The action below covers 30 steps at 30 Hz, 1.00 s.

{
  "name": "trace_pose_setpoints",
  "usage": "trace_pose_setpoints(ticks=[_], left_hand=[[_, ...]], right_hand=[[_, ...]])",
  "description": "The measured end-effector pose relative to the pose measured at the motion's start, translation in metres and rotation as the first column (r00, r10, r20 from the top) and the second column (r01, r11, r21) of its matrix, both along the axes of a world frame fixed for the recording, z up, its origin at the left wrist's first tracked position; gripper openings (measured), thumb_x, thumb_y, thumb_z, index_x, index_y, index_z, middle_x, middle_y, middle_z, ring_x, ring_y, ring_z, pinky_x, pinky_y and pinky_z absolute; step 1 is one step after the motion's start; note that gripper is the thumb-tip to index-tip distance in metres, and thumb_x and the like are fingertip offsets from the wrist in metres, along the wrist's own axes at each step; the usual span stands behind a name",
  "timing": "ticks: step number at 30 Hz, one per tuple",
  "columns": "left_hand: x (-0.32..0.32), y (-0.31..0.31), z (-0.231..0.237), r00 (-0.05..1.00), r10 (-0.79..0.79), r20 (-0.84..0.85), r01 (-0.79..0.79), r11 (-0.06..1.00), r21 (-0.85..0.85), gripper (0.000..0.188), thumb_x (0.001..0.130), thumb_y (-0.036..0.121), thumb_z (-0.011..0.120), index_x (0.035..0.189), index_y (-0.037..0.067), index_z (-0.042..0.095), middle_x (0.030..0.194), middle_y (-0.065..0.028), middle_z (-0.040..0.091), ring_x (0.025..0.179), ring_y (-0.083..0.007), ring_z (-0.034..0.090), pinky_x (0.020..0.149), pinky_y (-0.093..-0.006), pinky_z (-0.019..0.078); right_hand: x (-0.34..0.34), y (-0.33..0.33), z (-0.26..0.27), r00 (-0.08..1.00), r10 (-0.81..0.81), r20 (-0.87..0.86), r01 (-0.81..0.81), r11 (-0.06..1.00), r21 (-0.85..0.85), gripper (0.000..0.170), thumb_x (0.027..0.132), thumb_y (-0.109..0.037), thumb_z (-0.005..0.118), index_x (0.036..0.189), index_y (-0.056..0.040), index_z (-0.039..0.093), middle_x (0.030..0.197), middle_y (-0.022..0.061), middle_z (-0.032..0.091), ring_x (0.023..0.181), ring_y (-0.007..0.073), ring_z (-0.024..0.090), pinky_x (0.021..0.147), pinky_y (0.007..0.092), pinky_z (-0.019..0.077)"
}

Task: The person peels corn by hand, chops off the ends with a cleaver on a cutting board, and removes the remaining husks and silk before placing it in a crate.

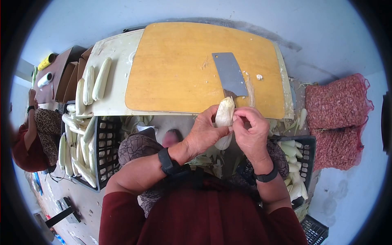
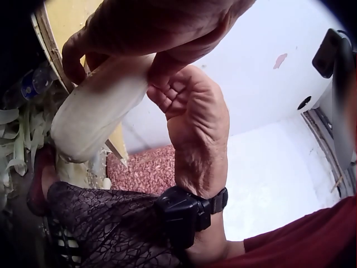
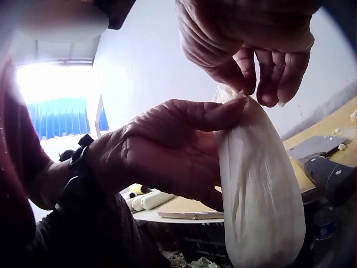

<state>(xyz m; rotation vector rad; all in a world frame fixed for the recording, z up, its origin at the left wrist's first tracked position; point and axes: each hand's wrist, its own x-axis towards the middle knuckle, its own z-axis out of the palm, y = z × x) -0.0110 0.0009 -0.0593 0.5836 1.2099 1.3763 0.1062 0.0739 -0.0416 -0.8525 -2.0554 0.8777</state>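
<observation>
Left grip (image 1: 203, 130) curled round corn ear (image 1: 224, 114), right grip (image 1: 252, 130) pinching its husk (image 3: 225, 93): a hard tug could slip it loose.

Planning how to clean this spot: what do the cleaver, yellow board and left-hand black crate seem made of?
Cleaver: blade probably steel, from its flat, dull-grey face. Yellow board: perhaps wood or laminate, smooth and satiny, with an even, warm tone. Black crate: likely moulded plastic, matte, judging by its regular slots.

Corn (image 1: 224, 115) is kinda plump, in pale, creased husk. Left hand (image 1: 203, 130) grips it, right hand (image 1: 252, 127) pinches the tip.
</observation>
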Motion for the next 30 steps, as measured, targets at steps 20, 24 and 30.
trace_pose_setpoints(ticks=[20, 24, 30], left_hand=[[0.000, -0.003, -0.002, 0.990, -0.132, -0.045, 0.134, 0.989, 0.054, 0.045, 0.075, 0.001, 0.067, 0.116, 0.001, 0.049, 0.098, -0.0026, 0.058, 0.089, -0.0098, 0.054, 0.079, -0.0250, 0.0464], [0.000, -0.002, 0.000, 0.988, -0.138, -0.070, 0.142, 0.989, 0.046, 0.045, 0.074, 0.001, 0.067, 0.115, 0.002, 0.049, 0.098, -0.0024, 0.058, 0.089, -0.0094, 0.054, 0.079, -0.0250, 0.0466], [0.000, -0.001, -0.006, 0.992, -0.112, -0.065, 0.116, 0.991, 0.070, 0.051, 0.071, -0.002, 0.067, 0.118, 0.001, 0.048, 0.098, -0.0041, 0.058, 0.090, -0.0122, 0.055, 0.081, -0.0274, 0.0464]], right_hand=[[0.002, 0.008, 0.014, 0.994, 0.052, -0.100, -0.086, 0.925, -0.371, 0.019, 0.077, -0.002, 0.061, 0.095, 0.0051, 0.059, 0.090, 0.0132, 0.063, 0.081, 0.0170, 0.062, 0.074, 0.0280, 0.0499], [0.004, 0.008, 0.012, 0.993, 0.060, -0.097, -0.086, 0.954, -0.289, 0.014, 0.081, 0.000, 0.056, 0.094, 0.0047, 0.059, 0.093, 0.0092, 0.064, 0.078, 0.0094, 0.059, 0.070, 0.0228, 0.0479], [0.006, 0.010, 0.010, 0.990, 0.057, -0.127, -0.082, 0.976, -0.203, 0.010, 0.082, 0.001, 0.054, 0.091, 0.0048, 0.059, 0.094, 0.0083, 0.063, 0.071, 0.0061, 0.056, 0.062, 0.0202, 0.0465]])
